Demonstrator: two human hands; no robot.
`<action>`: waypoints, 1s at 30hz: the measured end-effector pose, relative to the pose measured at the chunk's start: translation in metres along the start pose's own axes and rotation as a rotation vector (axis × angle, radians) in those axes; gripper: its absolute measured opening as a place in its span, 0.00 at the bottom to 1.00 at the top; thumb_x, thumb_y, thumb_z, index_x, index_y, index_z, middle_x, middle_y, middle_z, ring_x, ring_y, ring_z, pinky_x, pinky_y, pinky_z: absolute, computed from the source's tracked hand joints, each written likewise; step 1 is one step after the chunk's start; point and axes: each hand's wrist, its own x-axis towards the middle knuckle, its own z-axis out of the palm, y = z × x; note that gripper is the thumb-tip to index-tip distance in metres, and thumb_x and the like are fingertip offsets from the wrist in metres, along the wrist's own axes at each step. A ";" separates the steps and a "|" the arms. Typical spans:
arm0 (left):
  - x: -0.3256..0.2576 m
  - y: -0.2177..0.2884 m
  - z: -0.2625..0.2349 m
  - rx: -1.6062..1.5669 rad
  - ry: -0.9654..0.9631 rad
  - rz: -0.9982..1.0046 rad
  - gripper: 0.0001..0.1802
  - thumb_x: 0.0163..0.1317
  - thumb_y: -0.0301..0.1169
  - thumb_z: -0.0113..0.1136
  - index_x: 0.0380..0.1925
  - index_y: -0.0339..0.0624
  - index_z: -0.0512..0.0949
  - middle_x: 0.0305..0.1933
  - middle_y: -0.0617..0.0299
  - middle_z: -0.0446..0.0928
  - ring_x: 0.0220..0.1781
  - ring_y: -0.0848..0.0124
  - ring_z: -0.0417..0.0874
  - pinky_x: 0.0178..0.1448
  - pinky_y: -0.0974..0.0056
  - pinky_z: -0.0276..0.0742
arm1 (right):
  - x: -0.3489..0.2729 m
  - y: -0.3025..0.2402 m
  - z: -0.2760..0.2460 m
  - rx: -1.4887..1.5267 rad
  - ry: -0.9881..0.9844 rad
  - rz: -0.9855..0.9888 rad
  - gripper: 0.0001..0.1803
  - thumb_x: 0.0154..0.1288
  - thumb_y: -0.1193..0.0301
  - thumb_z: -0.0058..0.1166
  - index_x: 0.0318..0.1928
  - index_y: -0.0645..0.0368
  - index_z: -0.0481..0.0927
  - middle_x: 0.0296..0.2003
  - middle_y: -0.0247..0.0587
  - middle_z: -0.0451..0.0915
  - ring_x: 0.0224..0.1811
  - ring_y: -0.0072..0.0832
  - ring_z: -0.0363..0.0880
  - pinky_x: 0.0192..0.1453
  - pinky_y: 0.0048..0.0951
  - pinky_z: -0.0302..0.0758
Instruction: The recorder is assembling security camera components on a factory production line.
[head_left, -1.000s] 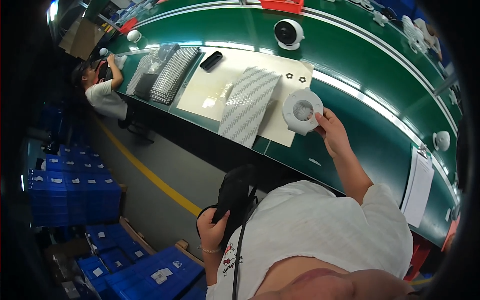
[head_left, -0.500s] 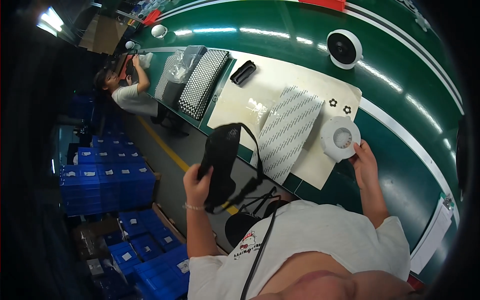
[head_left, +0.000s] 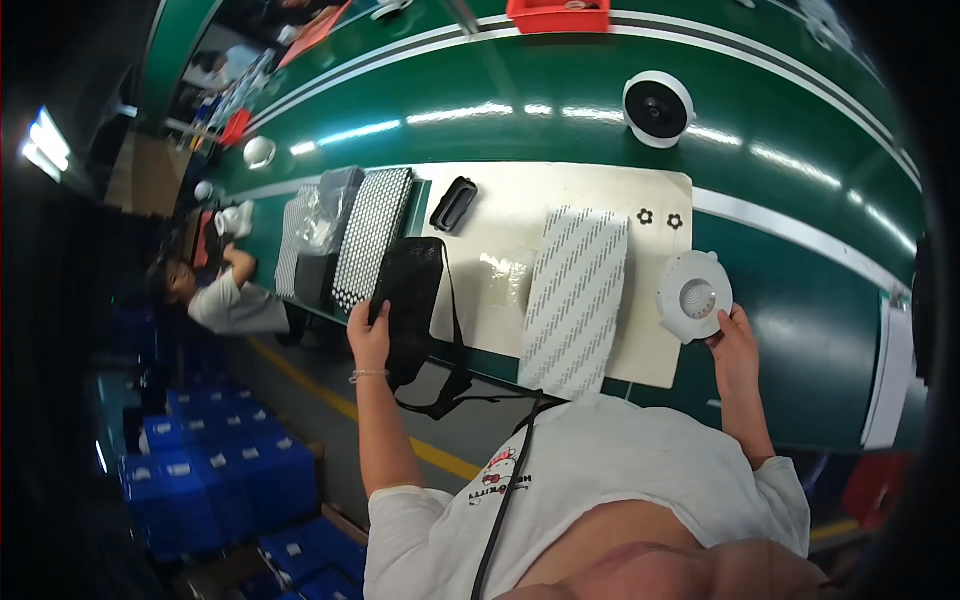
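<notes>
My left hand (head_left: 371,338) is closed on a black mesh fabric piece (head_left: 408,300) with a long strap hanging from it, held at the front edge of the bench. My right hand (head_left: 735,335) grips the lower right rim of a white round plastic housing (head_left: 697,297) with a perforated centre. That housing is over the right edge of a cream board (head_left: 650,350). Between my hands lies a pale sheet with diagonal dashed print (head_left: 575,300). Two small black flower-shaped pieces (head_left: 645,216) rest near the board's upper right.
A black oblong tray-like part (head_left: 455,205) lies at the board's upper left, beside black sheets with white dots (head_left: 374,235). A white round device with a black face (head_left: 658,109) stands behind. Another person (head_left: 235,300) sits at left. Blue boxes (head_left: 220,490) are stacked on the floor.
My left hand has raised the black mesh piece up to the bench edge. The view has turned, while my right hand keeps its hold on the white housing.
</notes>
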 end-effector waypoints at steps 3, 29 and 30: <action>0.014 -0.046 0.021 0.078 -0.074 0.178 0.09 0.51 0.26 0.57 0.31 0.33 0.73 0.23 0.55 0.69 0.27 0.62 0.70 0.33 0.65 0.66 | -0.027 0.020 0.016 0.079 0.080 -0.145 0.10 0.63 0.70 0.40 0.44 0.58 0.68 0.38 0.31 0.72 0.38 0.16 0.66 0.40 0.20 0.61; -0.070 0.049 0.034 -0.812 -0.748 -0.065 0.32 0.50 0.30 0.60 0.54 0.35 0.58 0.57 0.53 0.56 0.54 0.66 0.66 0.50 0.65 0.70 | -0.091 0.122 0.174 -0.229 -0.533 -0.059 0.19 0.62 0.72 0.43 0.53 0.63 0.59 0.45 0.36 0.68 0.50 0.21 0.65 0.53 0.24 0.63; -0.069 0.049 0.032 -0.810 -0.742 -0.069 0.32 0.50 0.30 0.60 0.54 0.35 0.58 0.57 0.53 0.56 0.54 0.66 0.66 0.50 0.65 0.70 | -0.088 0.119 0.173 -0.230 -0.540 -0.056 0.19 0.62 0.72 0.43 0.53 0.63 0.59 0.45 0.36 0.68 0.50 0.21 0.65 0.53 0.24 0.63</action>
